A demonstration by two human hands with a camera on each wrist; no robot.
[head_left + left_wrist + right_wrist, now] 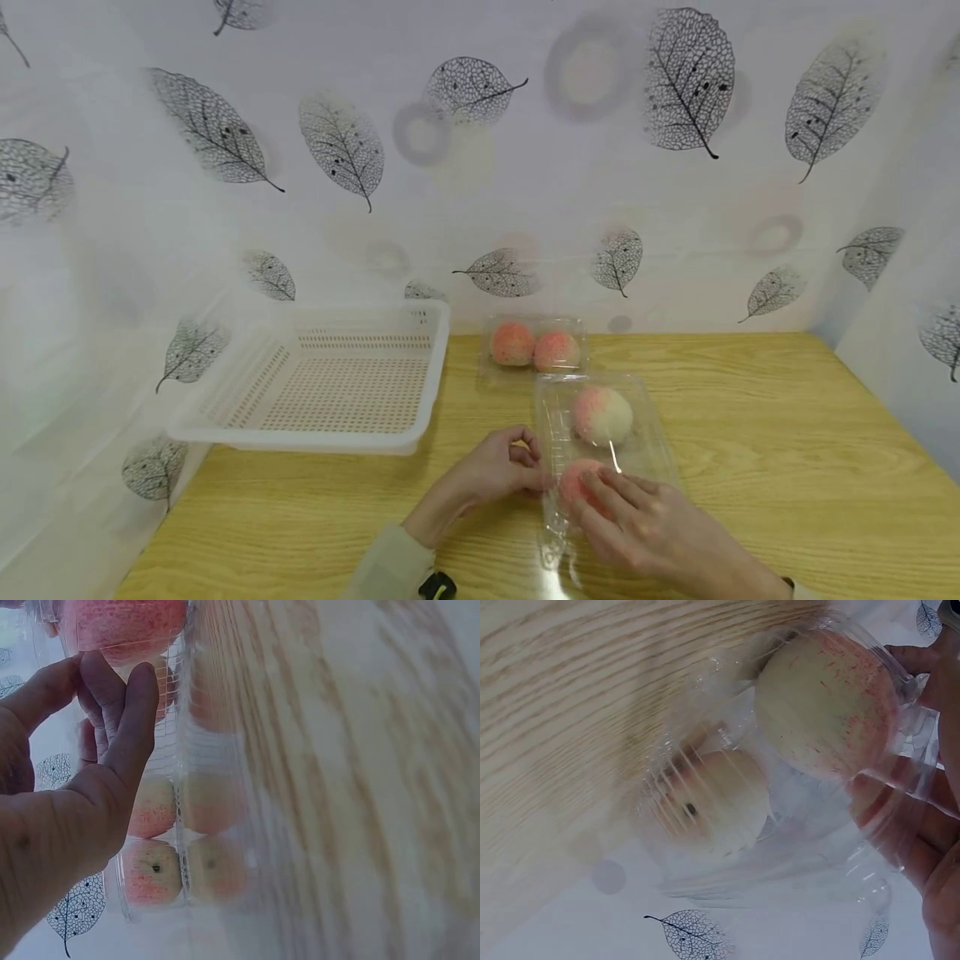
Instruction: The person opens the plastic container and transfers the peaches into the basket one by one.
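Observation:
A clear plastic clamshell box lies on the table with two pink and cream peaches inside. The far peach shows whole; fingers partly cover the near peach. At the box's left edge my left hand pinches the plastic between thumb and fingertips, its other fingers loosely bent. My right hand rests over the box's near end, fairly straight fingers pressing the plastic above the near peach. In the right wrist view, the right fingers show partly through the plastic; how the thumb bears on it is unclear.
Behind stands a second clear box with two peaches. A white perforated basket sits at the left on the wooden table. Leaf-printed sheeting rises along the back and sides.

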